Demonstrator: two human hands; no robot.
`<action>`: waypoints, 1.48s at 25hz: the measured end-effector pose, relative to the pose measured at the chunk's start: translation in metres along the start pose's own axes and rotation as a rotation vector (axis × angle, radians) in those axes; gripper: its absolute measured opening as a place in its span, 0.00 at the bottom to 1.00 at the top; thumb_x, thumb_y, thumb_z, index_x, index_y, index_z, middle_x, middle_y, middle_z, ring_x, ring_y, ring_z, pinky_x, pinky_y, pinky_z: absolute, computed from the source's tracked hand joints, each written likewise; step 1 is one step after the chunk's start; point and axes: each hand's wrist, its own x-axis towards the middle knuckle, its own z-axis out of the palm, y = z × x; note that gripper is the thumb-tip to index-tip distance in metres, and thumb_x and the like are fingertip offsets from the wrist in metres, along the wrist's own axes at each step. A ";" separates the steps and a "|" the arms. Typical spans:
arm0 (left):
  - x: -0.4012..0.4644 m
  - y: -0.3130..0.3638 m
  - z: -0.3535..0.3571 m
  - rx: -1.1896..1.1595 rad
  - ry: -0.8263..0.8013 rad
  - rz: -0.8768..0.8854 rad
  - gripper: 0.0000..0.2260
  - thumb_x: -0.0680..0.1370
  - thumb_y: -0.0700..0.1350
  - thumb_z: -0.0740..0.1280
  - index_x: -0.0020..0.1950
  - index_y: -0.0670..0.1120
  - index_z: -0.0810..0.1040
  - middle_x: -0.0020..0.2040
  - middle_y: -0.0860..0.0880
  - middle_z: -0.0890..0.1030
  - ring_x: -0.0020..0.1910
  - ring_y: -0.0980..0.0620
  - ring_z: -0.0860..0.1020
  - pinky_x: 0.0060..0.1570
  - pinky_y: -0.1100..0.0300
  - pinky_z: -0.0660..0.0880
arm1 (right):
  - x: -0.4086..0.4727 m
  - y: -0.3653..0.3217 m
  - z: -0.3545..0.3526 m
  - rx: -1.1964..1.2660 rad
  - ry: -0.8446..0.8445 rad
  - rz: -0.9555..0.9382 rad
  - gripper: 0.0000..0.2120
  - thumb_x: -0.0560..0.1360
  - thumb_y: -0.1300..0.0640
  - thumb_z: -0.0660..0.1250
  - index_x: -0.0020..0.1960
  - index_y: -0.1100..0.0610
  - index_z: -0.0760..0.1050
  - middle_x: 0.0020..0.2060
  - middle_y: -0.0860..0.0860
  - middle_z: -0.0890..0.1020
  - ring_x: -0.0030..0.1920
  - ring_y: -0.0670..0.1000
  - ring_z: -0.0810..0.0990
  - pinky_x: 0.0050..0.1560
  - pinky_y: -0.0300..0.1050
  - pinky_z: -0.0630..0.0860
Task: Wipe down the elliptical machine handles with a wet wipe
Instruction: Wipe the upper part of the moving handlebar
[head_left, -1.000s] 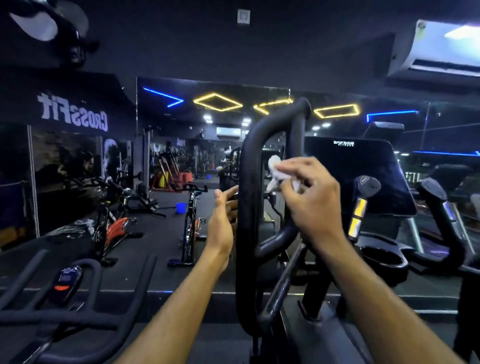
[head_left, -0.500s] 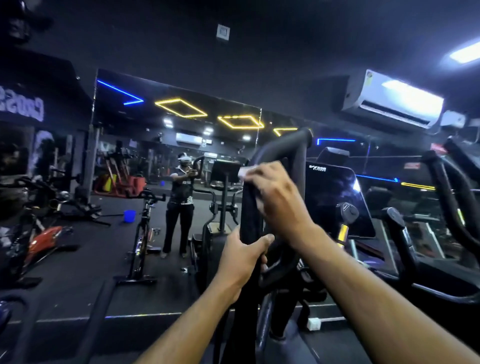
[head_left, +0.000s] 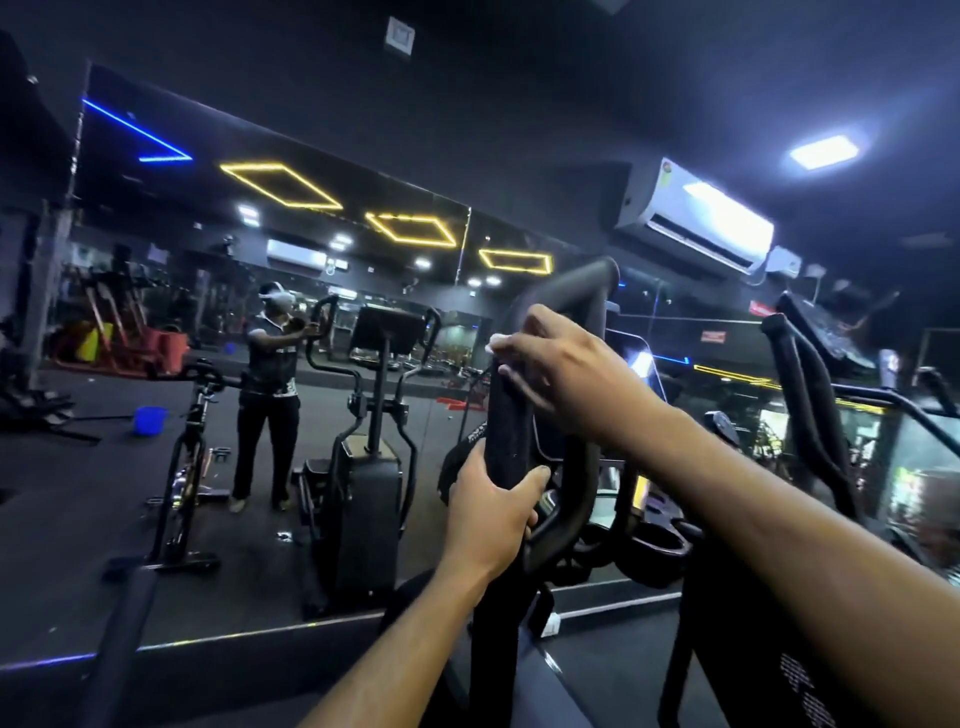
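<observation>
Left hand: the left hand (head_left: 488, 512) grips the lower stretch of the near handle (head_left: 506, 421), fingers and thumb wrapped round the black foam, steadying it.
Right hand: the right hand (head_left: 571, 374) presses the wet wipe (head_left: 496, 345) against the same handle higher up, fingers curled over it; only a white sliver shows at the fingertips.
Progress: wiping looks under way on this handle's upper section; the far handle (head_left: 810, 395), at the frame's right, stands untouched by either hand and seems left to do.
Console: the console (head_left: 636, 358) sits mostly hidden behind the right forearm.
Mirror: the wall mirror (head_left: 260, 291) reflects a person at the machine.
Unclear: dim light hides any wet sheen, so cleaned areas cannot be told.
</observation>
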 end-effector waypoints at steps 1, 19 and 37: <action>0.001 -0.001 0.000 -0.004 -0.011 -0.003 0.07 0.76 0.43 0.74 0.52 0.50 0.78 0.34 0.50 0.81 0.29 0.51 0.78 0.34 0.51 0.79 | -0.002 0.007 -0.006 0.003 -0.003 -0.018 0.15 0.77 0.60 0.70 0.63 0.53 0.80 0.47 0.48 0.70 0.42 0.46 0.70 0.43 0.41 0.71; 0.004 -0.010 -0.002 0.011 -0.026 0.031 0.08 0.76 0.50 0.74 0.51 0.57 0.76 0.36 0.56 0.83 0.29 0.53 0.81 0.38 0.52 0.80 | 0.057 0.016 -0.014 -0.109 -0.106 0.109 0.05 0.77 0.61 0.67 0.47 0.60 0.82 0.43 0.53 0.82 0.44 0.55 0.79 0.51 0.49 0.74; 0.003 -0.009 -0.002 0.032 0.007 0.041 0.09 0.77 0.49 0.74 0.52 0.55 0.76 0.34 0.56 0.83 0.29 0.55 0.82 0.34 0.57 0.78 | 0.051 0.010 -0.027 -0.205 -0.184 -0.076 0.05 0.75 0.64 0.69 0.49 0.59 0.81 0.45 0.51 0.78 0.45 0.54 0.81 0.43 0.38 0.71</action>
